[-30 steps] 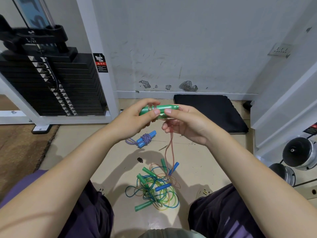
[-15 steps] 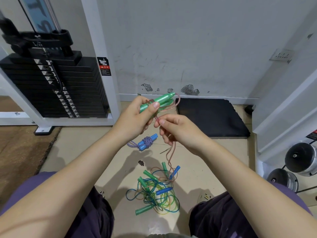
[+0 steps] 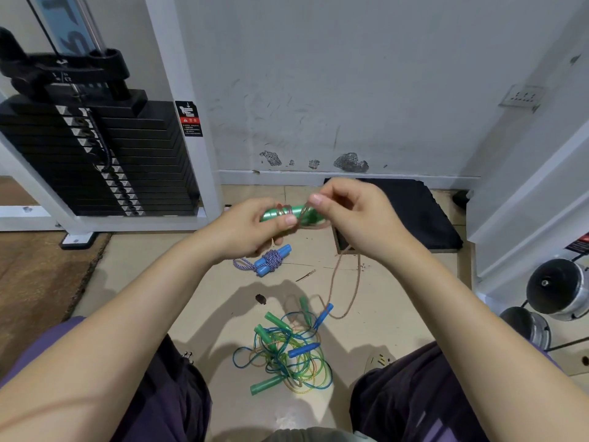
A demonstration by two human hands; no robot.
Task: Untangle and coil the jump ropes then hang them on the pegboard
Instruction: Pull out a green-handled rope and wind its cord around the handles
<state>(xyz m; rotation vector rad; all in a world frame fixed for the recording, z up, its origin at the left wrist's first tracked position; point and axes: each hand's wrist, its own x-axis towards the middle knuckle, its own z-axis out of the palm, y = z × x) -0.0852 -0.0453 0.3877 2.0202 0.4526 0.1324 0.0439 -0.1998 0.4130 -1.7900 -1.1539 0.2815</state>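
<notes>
My left hand (image 3: 247,229) grips a pair of green jump-rope handles (image 3: 291,213) held level in front of me, with turns of pinkish cord round them. My right hand (image 3: 353,215) pinches that pink cord (image 3: 345,282) just above the handles; the rest of it hangs in a loop to the floor. On the floor between my knees lies a tangled pile of ropes (image 3: 287,355) with green and blue handles. Farther off lies a coiled purple-and-white rope with blue handles (image 3: 271,261). No pegboard is in view.
A black weight stack (image 3: 95,161) in a white frame stands at the left. A black foam pad (image 3: 408,212) lies against the white wall. Dumbbell ends (image 3: 556,288) sit at the right. A brown mat (image 3: 35,282) covers the floor at left.
My right hand has risen from below the handles to above them, carrying the pink cord round. The handles have tilted back to level in my left hand.
</notes>
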